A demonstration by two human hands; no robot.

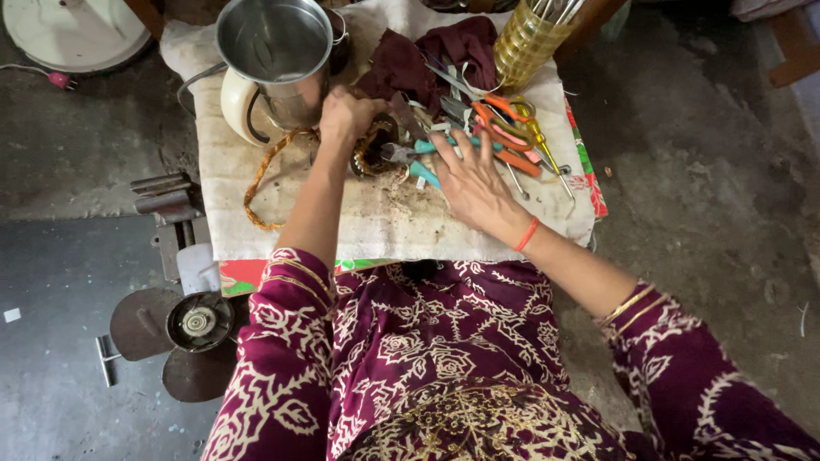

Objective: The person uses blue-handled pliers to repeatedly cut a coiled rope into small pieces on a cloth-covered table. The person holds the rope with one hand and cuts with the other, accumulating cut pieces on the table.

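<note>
Two hands are at work on the cloth-covered surface [290,213]: the left hand [344,115] is closed on a round coiled part [376,145]; the right hand [471,183] is spread flat beside teal-handled pliers [423,158], not yet grasped.

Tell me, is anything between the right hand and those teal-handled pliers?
Nothing visible is. The right hand lies flat on the cloth, its fingertips right at the teal-handled pliers. The orange-handled tools lie beyond, to the side.

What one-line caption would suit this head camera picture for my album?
Left hand grips a round copper-wound coil beside a steel jar; right hand rests flat near teal-handled pliers.
</note>
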